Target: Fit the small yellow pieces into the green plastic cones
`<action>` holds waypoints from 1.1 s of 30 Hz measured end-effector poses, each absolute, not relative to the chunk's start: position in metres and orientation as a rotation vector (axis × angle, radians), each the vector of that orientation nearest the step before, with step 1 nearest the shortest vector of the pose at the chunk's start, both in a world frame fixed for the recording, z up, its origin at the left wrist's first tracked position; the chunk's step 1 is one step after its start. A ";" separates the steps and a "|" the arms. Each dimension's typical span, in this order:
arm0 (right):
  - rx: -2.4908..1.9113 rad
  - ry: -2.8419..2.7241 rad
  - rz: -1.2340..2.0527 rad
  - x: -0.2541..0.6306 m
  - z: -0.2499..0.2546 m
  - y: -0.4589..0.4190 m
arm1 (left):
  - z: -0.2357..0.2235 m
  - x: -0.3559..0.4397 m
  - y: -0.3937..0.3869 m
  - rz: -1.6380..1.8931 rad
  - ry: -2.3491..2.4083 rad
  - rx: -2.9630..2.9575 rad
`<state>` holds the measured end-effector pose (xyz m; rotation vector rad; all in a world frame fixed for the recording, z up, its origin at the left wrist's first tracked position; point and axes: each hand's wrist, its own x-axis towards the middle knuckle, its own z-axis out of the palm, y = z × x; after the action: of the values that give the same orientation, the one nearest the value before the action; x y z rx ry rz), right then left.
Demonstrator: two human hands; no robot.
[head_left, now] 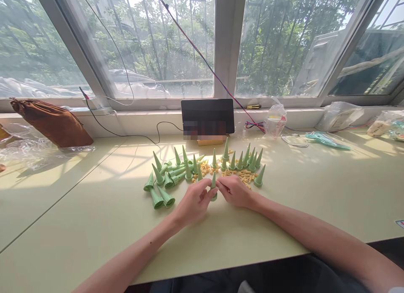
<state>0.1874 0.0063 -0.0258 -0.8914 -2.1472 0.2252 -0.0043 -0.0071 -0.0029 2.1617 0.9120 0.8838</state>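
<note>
Fingers and thumb of the left hand [193,200] close around a green cone [213,183], held tip up above the near side of the surface [195,251]; they cover part of its base. The right hand [235,191] is drawn narrow just beside the cone, and whether it pinches anything cannot be made out. Just beyond the hands, yellow pegs [248,175] lie loose among upright cones [245,158], partly hidden by them. To the left, fallen cones [157,199] lie on their sides, some with hollow ends showing. A brown pouch [53,122] is gathered at its neck, its contents out of sight. The clear bag [275,120] by the window bears red print; what it contains is unclear. Beside the white cable [294,140] lies a teal packet [328,140]. Blurred blocks hide the lower part of the dark screen [207,114].
</note>
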 end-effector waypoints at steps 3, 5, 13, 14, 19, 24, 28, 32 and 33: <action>-0.901 -2.156 0.205 0.187 -0.026 0.007 | -0.003 -0.004 -0.007 0.891 0.904 2.158; -0.897 -2.154 0.202 0.187 -0.026 0.007 | -0.003 -0.004 -0.007 0.890 0.909 2.157; -0.882 -2.137 0.233 0.187 -0.025 0.007 | -0.003 -0.005 -0.007 0.870 0.941 2.170; -0.881 -2.137 0.232 0.187 -0.026 0.007 | -0.004 -0.005 -0.007 0.865 0.945 2.171; -0.867 -2.130 0.235 0.187 -0.027 0.007 | -0.005 -0.005 -0.007 0.852 0.953 2.164; -0.869 -2.127 0.247 0.187 -0.026 0.007 | -0.004 -0.005 -0.006 0.836 0.948 2.168; -0.861 -2.131 0.246 0.186 -0.026 0.008 | -0.004 -0.005 -0.007 0.830 0.960 2.170; -0.864 -2.133 0.257 0.186 -0.027 0.008 | -0.004 -0.005 -0.007 0.827 0.973 2.169; -0.865 -2.131 0.259 0.186 -0.028 0.008 | -0.004 -0.005 -0.007 0.828 0.973 2.169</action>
<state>0.1864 0.0077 -0.0278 -0.8647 -2.1311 0.2589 -0.0048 -0.0068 -0.0042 2.1688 0.9728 0.8279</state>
